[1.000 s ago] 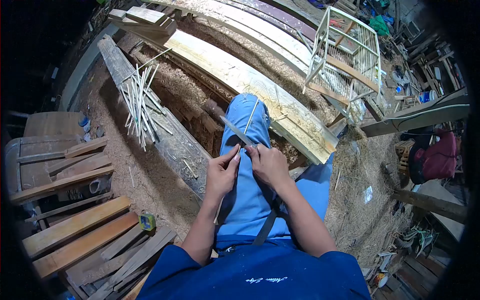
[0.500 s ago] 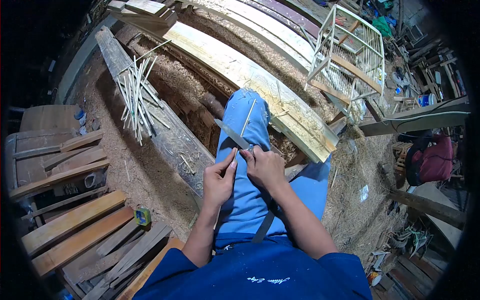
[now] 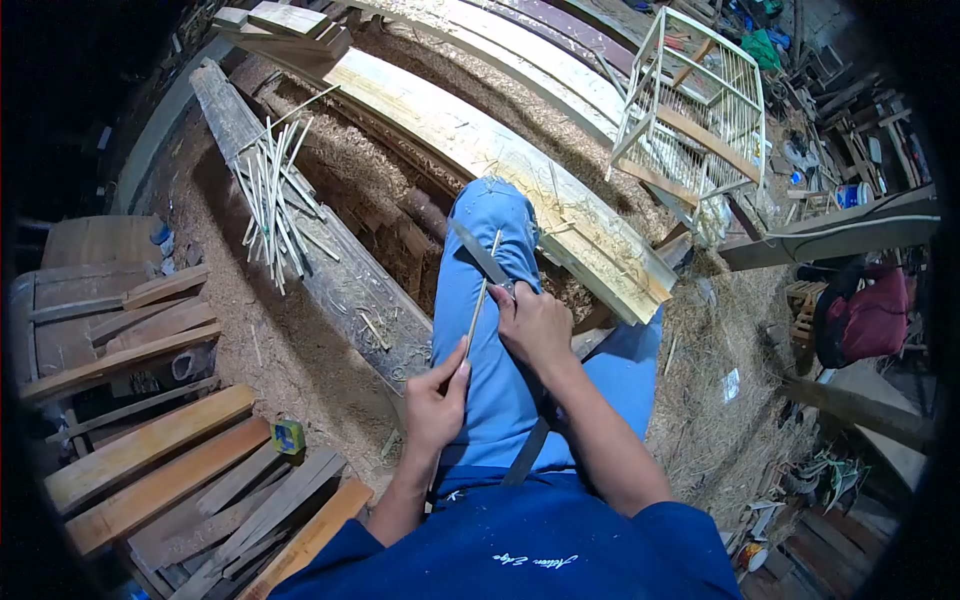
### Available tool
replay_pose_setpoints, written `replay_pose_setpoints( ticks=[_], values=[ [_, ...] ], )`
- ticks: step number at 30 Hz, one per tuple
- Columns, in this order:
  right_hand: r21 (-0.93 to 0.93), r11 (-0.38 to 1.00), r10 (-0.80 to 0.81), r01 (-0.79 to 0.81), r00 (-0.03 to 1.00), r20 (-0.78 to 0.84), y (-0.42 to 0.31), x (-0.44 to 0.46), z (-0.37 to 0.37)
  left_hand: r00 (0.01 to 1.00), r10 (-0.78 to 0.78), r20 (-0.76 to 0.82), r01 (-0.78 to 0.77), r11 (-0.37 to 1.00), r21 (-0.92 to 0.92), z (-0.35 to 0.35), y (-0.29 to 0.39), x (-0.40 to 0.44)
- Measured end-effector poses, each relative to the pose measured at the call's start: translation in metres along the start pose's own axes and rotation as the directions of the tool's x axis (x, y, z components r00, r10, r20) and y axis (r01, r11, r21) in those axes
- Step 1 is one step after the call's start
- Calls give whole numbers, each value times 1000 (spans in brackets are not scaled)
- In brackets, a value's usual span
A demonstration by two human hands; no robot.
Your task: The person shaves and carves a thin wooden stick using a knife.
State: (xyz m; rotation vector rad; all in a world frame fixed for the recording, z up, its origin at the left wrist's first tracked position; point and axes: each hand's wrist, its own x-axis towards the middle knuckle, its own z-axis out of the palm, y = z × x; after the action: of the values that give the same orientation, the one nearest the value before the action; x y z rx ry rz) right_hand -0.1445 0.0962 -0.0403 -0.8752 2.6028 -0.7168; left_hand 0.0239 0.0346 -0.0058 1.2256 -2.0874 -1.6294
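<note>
A thin wooden stick [image 3: 478, 316] is pinched near its lower part by my left hand [image 3: 438, 402]. It runs up over the blue trouser leg and passes under the knife. My right hand [image 3: 537, 326] is closed round the handle of the knife [image 3: 479, 252], whose blade points up and left across the stick, above the knee. Farther left, a pile of thin sticks [image 3: 270, 195] lies on a weathered plank [image 3: 350, 285].
A pale plank [image 3: 450, 115] with shavings runs diagonally past the knee. A slatted wooden cage [image 3: 690, 115] stands at the upper right. Cut boards [image 3: 160, 440] and a yellow tape measure [image 3: 288, 437] lie at the lower left. A dark red bag [image 3: 865, 315] is at the right.
My left hand has moved down toward my body, away from my right hand, and more of the stick shows between them. The knife blade is still over the stick.
</note>
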Motion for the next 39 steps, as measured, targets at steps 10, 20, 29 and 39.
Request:
replay_pose_setpoints(
  ticks=[10, 20, 29, 39],
  values=[
    [148, 982, -123, 114, 991, 52, -3, -16, -3, 999, 25, -33, -28, 996, -79, 4, -3, 39],
    [109, 992, -61, 56, 997, 38, 4, -11, 3, 994, 90, -55, -94, 993, -65, 11, -4, 33],
    [93, 995, -46, 45, 999, 9, 4, -8, 4, 999, -13, -51, 11, 999, -31, -2, -1, -10],
    [157, 987, -51, 44, 998, 44, 3, -9, 1, 997, -73, -7, 73, 997, -5, -7, -6, 3]
  ],
)
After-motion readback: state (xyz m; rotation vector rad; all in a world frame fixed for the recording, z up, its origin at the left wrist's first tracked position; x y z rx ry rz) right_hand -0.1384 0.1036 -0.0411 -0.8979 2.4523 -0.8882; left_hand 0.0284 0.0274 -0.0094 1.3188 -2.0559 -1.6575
